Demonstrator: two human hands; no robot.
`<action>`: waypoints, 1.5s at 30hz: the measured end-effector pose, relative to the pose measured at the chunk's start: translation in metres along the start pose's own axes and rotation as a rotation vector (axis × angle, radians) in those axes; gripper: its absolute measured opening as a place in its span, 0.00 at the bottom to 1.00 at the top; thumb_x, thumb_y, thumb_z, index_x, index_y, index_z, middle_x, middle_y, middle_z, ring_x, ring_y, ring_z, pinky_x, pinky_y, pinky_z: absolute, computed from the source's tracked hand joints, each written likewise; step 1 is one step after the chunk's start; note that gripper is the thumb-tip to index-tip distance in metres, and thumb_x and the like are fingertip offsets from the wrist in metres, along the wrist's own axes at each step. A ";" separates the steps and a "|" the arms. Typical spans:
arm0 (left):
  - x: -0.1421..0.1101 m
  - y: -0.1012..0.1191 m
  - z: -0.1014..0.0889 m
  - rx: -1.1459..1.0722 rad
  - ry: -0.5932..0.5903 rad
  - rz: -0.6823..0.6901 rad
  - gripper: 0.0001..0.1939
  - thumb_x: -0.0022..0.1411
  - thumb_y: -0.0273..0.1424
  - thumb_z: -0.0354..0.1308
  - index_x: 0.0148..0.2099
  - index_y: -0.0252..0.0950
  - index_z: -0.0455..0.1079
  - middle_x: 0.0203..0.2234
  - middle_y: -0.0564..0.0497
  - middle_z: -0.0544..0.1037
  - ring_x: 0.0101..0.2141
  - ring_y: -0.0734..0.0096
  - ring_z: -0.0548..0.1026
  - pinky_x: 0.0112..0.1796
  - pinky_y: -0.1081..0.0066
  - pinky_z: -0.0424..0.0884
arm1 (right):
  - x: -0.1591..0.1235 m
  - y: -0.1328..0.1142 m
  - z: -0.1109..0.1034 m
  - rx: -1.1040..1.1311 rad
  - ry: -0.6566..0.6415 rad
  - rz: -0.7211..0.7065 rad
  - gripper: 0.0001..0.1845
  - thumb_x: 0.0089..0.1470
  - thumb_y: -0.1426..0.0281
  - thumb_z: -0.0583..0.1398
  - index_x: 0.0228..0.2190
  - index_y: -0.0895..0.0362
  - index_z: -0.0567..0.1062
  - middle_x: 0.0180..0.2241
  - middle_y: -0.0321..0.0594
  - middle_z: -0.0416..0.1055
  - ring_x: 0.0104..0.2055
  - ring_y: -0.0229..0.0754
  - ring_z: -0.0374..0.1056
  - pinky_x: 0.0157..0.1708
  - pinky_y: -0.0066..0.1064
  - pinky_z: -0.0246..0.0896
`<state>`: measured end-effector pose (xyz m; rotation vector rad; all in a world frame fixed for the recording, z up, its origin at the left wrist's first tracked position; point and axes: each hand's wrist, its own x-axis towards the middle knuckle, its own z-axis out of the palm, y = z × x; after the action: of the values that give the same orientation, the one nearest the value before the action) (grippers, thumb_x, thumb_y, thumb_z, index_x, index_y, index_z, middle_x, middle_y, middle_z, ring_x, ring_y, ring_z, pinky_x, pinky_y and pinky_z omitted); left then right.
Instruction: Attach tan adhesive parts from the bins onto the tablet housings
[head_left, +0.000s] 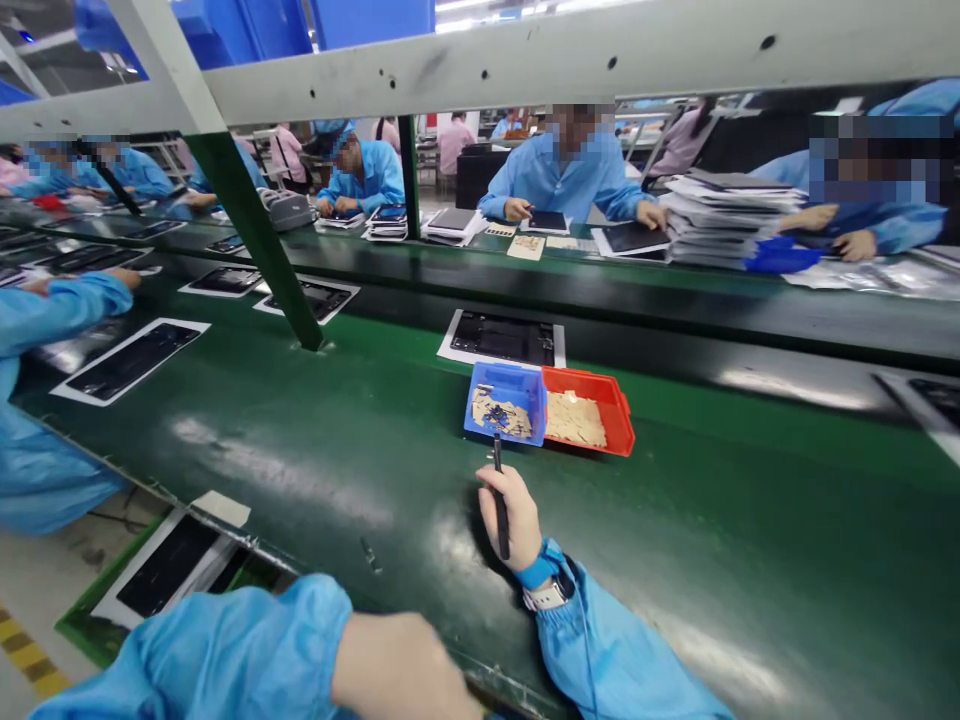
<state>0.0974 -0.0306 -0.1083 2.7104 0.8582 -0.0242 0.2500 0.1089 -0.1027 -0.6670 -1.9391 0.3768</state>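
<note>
My right hand (516, 515), with a blue band and a watch at its wrist, is closed around a pair of black tweezers (502, 520). Their tip points at the near edge of a blue bin (478, 440), which holds small black pieces (499, 415) among tan paper scraps. Joined to that bin on its right is a red bin (619, 415) with more tan pieces. Low in the view, near the bench's front edge, my left hand (409, 665) is smeared by motion. Its fingers run out of the picture, so what they hold is hidden.
Behind the bins lies a black panel (510, 338) on a white sheet. More panels lie along the green bench (337, 430). A green post (255, 240) rises at left. A co-worker's sleeve (52, 320) reaches in from the left. Below the front edge is a green crate (97, 585).
</note>
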 end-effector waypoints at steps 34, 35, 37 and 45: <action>0.106 -0.118 -0.022 0.054 0.149 0.150 0.14 0.64 0.26 0.47 0.48 0.32 0.70 0.49 0.48 0.74 0.54 0.65 0.67 0.55 0.68 0.63 | 0.003 0.014 -0.009 -0.160 -0.412 -0.159 0.18 0.57 0.69 0.55 0.49 0.54 0.67 0.49 0.45 0.72 0.50 0.44 0.69 0.47 0.32 0.69; 0.105 -0.118 -0.023 0.054 0.152 0.147 0.14 0.64 0.26 0.48 0.48 0.32 0.70 0.50 0.47 0.73 0.54 0.65 0.67 0.55 0.68 0.63 | 0.004 0.013 -0.009 -0.166 -0.424 -0.153 0.17 0.57 0.69 0.55 0.49 0.54 0.67 0.49 0.45 0.72 0.51 0.44 0.69 0.47 0.32 0.69; 0.105 -0.116 -0.025 0.049 0.154 0.141 0.13 0.63 0.26 0.49 0.48 0.32 0.69 0.52 0.47 0.72 0.54 0.65 0.66 0.55 0.68 0.63 | 0.005 0.010 -0.011 -0.180 -0.442 -0.148 0.17 0.57 0.68 0.56 0.49 0.54 0.67 0.49 0.45 0.71 0.51 0.44 0.68 0.48 0.32 0.69; 0.104 -0.114 -0.029 0.015 0.153 0.126 0.13 0.62 0.25 0.50 0.48 0.33 0.68 0.51 0.48 0.72 0.55 0.65 0.65 0.56 0.68 0.63 | 0.001 0.010 -0.010 -0.189 -0.444 -0.141 0.18 0.58 0.68 0.55 0.50 0.55 0.66 0.50 0.46 0.71 0.52 0.44 0.68 0.47 0.34 0.70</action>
<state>0.1162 0.1249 -0.1232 2.8031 0.7286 0.2064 0.2616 0.1176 -0.1024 -0.5970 -2.4526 0.2700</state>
